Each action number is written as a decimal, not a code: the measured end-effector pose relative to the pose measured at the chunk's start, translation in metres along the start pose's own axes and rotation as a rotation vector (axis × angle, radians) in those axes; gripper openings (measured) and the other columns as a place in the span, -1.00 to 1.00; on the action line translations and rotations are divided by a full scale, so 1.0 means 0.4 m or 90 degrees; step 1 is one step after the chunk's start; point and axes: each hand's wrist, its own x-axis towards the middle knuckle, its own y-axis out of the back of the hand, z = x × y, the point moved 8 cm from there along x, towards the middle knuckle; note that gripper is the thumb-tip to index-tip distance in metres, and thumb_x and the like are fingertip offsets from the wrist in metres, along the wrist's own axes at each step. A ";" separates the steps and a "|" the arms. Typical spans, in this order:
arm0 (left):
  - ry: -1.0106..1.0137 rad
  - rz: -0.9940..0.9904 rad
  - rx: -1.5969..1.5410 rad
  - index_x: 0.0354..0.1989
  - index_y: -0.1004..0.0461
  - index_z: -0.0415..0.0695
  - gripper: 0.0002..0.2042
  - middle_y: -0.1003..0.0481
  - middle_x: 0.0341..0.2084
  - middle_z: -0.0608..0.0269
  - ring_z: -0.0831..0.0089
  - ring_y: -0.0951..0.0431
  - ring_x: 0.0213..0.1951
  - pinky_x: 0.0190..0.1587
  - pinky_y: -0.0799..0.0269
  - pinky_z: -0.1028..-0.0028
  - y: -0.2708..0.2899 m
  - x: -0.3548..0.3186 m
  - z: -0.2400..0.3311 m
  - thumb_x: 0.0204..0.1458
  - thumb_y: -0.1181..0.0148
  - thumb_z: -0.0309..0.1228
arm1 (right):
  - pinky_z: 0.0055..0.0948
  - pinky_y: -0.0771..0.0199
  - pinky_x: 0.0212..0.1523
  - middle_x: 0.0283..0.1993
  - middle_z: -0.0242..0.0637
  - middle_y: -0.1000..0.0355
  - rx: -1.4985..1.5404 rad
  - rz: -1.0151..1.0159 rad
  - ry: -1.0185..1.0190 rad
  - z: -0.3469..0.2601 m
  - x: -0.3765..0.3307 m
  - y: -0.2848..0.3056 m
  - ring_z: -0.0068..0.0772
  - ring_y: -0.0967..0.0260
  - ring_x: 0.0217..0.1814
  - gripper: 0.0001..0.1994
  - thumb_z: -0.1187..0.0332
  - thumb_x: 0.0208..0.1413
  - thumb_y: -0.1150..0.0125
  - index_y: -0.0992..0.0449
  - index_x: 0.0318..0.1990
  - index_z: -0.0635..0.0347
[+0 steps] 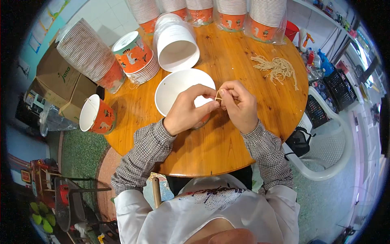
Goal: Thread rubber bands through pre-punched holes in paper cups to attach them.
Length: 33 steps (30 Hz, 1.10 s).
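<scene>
Nearest on my feed, in from the table's (pixel 260 138) front edge, both hands meet over the wood, fingers pinched narrow around a small loop of tan string (pixel 219 97). I see the left hand (pixel 191 105) with thumb and fingertips at the string's left side, and the right hand (pixel 240 103) gripping it from the right. Behind the left hand is a white-lined paper bucket (pixel 172 91), its mouth open; I can't tell whether that hand touches its rim. By the table's left edge I have an orange bucket (pixel 105 118) with a string across its mouth. Farther in, a stack of buckets (pixel 176 51) lies on its side, mouth toward me, with an upside-down stack (pixel 132 55) just left of it and a bagged stack (pixel 89 55) toward the left edge. Near the right edge I make out a loose heap of string (pixel 278 69). Along the far edge stands a row of wrapped bucket stacks (pixel 266 18).
</scene>
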 end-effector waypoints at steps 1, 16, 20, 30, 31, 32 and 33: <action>-0.001 0.001 0.000 -0.29 -0.51 -0.27 -0.82 -0.53 -0.38 0.09 0.31 -0.54 -0.28 -0.20 -0.44 0.42 -0.001 0.007 0.005 -0.01 -0.28 -0.43 | -0.60 -0.26 -0.59 -0.60 -0.38 -0.36 -0.001 -0.001 0.001 -0.003 0.000 0.003 -0.71 -0.29 -0.60 -0.94 0.47 0.19 -0.10 -0.43 -0.27 0.26; -0.178 0.122 0.452 -0.37 -0.54 -0.22 -0.93 -0.57 -0.48 0.12 0.16 -0.57 -0.40 0.07 -0.41 0.15 -0.037 -0.058 0.084 -0.02 -0.21 -0.51 | -0.73 -0.06 -0.57 -0.55 -0.55 -0.25 0.183 -0.046 -0.131 -0.072 0.018 0.076 -0.83 -0.12 -0.55 -0.78 0.56 0.18 -0.02 -0.27 -0.04 0.24; -0.140 0.147 0.451 -0.32 -0.54 -0.22 -0.91 -0.59 -0.44 0.11 0.22 -0.59 -0.41 0.08 -0.40 0.13 -0.053 -0.090 0.070 0.03 -0.18 -0.50 | -0.73 -0.07 -0.55 -0.55 -0.57 -0.24 0.158 -0.045 -0.115 -0.127 0.008 0.090 -0.84 -0.11 -0.55 -0.78 0.56 0.18 -0.03 -0.27 -0.03 0.25; -0.111 0.123 0.486 -0.28 -0.56 -0.16 -0.87 -0.57 -0.43 0.22 0.34 -0.58 -0.30 0.23 -0.16 0.12 -0.044 -0.165 0.085 -0.03 -0.20 -0.51 | -0.72 -0.13 -0.55 -0.54 -0.51 -0.30 0.175 -0.076 -0.135 -0.148 -0.010 0.082 -0.76 -0.20 -0.55 -0.79 0.55 0.17 -0.04 -0.28 -0.05 0.29; -0.113 0.122 0.483 -0.28 -0.56 -0.16 -0.87 -0.57 -0.43 0.22 0.34 -0.58 -0.30 0.23 -0.16 0.12 -0.037 -0.166 0.079 -0.03 -0.20 -0.51 | -0.70 -0.13 -0.58 -0.55 -0.49 -0.29 0.237 -0.116 -0.192 -0.132 -0.011 0.071 -0.73 -0.19 -0.58 -0.80 0.53 0.18 -0.03 -0.27 -0.05 0.29; -0.128 0.100 0.471 -0.29 -0.55 -0.16 -0.86 -0.56 -0.44 0.22 0.33 -0.57 -0.30 0.22 -0.16 0.12 -0.031 -0.170 0.068 -0.04 -0.18 -0.53 | -0.67 -0.13 -0.61 -0.56 -0.47 -0.28 0.299 -0.158 -0.251 -0.115 -0.017 0.060 -0.69 -0.19 -0.61 -0.80 0.50 0.19 -0.03 -0.27 -0.05 0.30; -0.142 0.081 0.460 -0.29 -0.54 -0.16 -0.86 -0.54 -0.44 0.23 0.31 -0.57 -0.30 0.22 -0.16 0.12 -0.018 -0.173 0.060 -0.05 -0.17 -0.55 | -0.67 -0.13 -0.61 -0.56 -0.47 -0.28 0.298 -0.159 -0.251 -0.117 -0.011 0.076 -0.69 -0.19 -0.61 -0.80 0.50 0.19 -0.03 -0.27 -0.05 0.30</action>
